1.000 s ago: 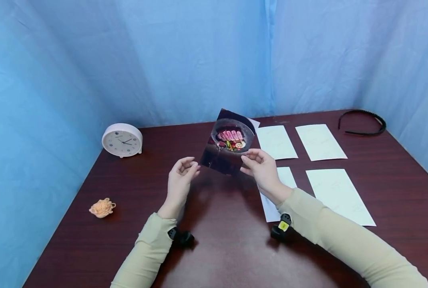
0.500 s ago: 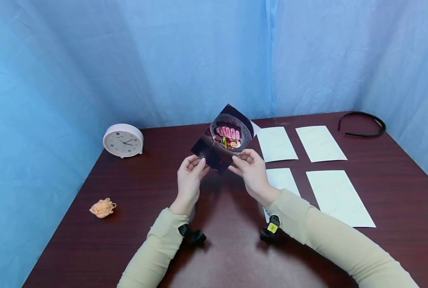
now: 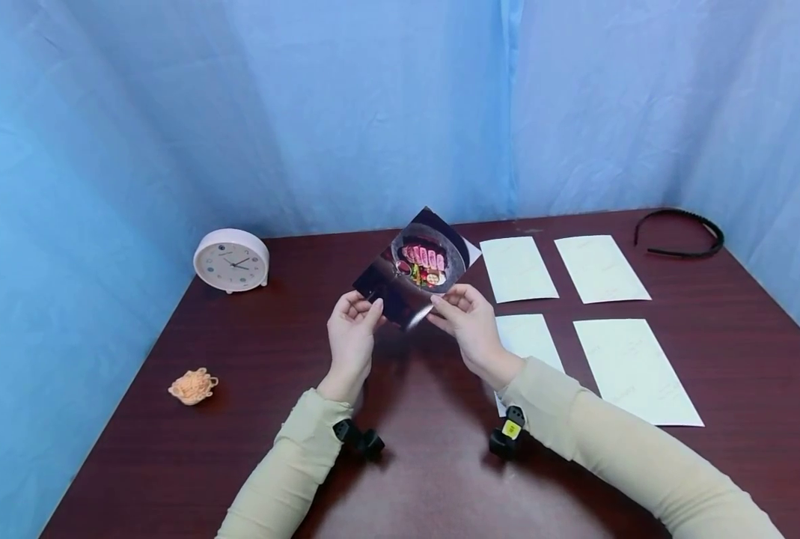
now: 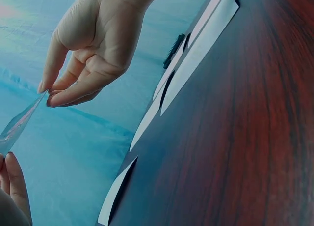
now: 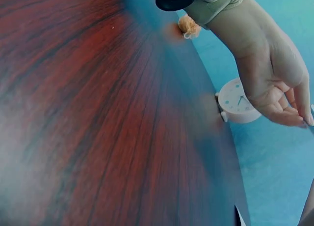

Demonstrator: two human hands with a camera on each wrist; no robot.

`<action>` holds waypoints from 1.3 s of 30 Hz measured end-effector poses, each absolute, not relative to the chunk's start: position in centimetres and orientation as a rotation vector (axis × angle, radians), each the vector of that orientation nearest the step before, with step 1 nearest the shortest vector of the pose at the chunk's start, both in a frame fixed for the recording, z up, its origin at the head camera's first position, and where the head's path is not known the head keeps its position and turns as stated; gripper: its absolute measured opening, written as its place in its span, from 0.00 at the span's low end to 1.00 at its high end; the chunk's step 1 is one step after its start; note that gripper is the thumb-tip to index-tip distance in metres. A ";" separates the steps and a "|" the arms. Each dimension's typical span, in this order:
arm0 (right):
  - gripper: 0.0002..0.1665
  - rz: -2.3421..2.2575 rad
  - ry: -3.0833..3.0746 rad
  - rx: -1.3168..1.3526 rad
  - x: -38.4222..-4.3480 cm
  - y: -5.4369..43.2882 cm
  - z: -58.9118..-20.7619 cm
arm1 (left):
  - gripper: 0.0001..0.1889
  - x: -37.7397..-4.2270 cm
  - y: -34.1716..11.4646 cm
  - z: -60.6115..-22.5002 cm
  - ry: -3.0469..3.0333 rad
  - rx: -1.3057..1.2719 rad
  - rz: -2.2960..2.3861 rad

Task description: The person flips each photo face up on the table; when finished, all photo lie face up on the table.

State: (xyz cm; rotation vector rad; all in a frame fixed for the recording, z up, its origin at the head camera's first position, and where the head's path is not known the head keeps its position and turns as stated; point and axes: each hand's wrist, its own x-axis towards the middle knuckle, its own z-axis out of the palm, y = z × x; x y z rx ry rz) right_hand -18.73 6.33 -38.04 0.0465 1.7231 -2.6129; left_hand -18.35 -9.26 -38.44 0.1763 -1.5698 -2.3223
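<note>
In the head view I hold a glossy photo card [image 3: 400, 262] tilted above the table. Its dark picture shows sliced pink meat and vegetables on a round plate. My left hand [image 3: 351, 333] pinches its lower left corner between thumb and fingers. My right hand [image 3: 470, 326] pinches the lower right edge. The left wrist view has the right hand [image 4: 100, 44] at the top, gripping the card [image 4: 18, 124] seen nearly edge-on, and left fingertips [image 4: 14, 179] below. In the right wrist view the left hand [image 5: 274, 69] pinches a sliver of card at the right border.
Several white sheets lie on the dark wooden table [image 3: 265, 352], including this back-row one [image 3: 519, 268]; another's white corner [image 3: 472, 253] shows behind the photo. A clock [image 3: 231, 260] stands back left, a small orange tangle [image 3: 194, 386] front left, a black headband [image 3: 682, 233] back right.
The left hand has moved right and taken hold of the card's lower left corner. The right hand has shifted slightly left. The card has turned clockwise and dipped a little.
</note>
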 end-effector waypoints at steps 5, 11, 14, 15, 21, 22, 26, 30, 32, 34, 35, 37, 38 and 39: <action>0.05 -2.569 1.779 0.025 -19.0 7.6 -38.1 | 0.13 -18.0 -9.9 -38.6 -1.645 0.151 -2.291; 0.03 -2.555 1.860 0.058 -19.7 9.5 -38.0 | 0.12 -17.5 -11.2 -39.0 -1.789 0.122 -2.254; 0.08 -2.515 1.923 0.073 -20.0 10.4 -38.0 | 0.12 -17.1 -11.9 -39.3 -1.857 0.117 -2.243; 0.11 -2.488 1.953 0.074 -20.2 10.7 -38.0 | 0.13 -17.0 -12.1 -39.3 -1.877 0.110 -2.242; 0.27 -2.249 2.151 -0.040 -21.0 12.2 -37.6 | 0.11 -16.8 -13.4 -39.1 -2.064 0.016 -2.158; 0.28 -2.203 2.183 -0.080 -21.1 12.4 -37.5 | 0.11 -16.7 -13.7 -39.0 -2.112 -0.004 -2.124; 0.31 -1.977 2.361 -0.256 -21.4 13.3 -36.9 | 0.13 -16.7 -14.7 -38.7 -2.302 -0.084 -1.964; 0.31 -1.690 2.547 -0.459 -21.5 13.9 -36.2 | 0.13 -16.5 -15.4 -38.4 -2.469 -0.151 -1.802; 0.30 -1.556 2.613 -0.564 -21.6 14.0 -35.9 | 0.13 -16.5 -15.7 -38.2 -2.544 -0.203 -1.701; 0.29 -1.452 2.642 -0.665 -21.6 14.0 -35.6 | 0.14 -16.4 -15.9 -37.9 -2.602 -0.271 -1.597; 0.29 -1.407 2.654 -0.718 -21.6 14.0 -35.5 | 0.14 -16.3 -16.0 -37.7 -2.623 -0.309 -1.549; 0.26 -1.322 2.661 -0.803 -21.6 13.9 -35.3 | 0.15 -16.2 -16.1 -37.3 -2.654 -0.391 -1.476; 0.25 -1.286 2.655 -0.842 -21.5 13.9 -35.3 | 0.15 -16.2 -16.1 -37.1 -2.668 -0.426 -1.450; 0.23 -1.249 2.648 -0.874 -21.5 13.9 -35.3 | 0.15 -16.2 -16.1 -36.9 -2.681 -0.457 -1.425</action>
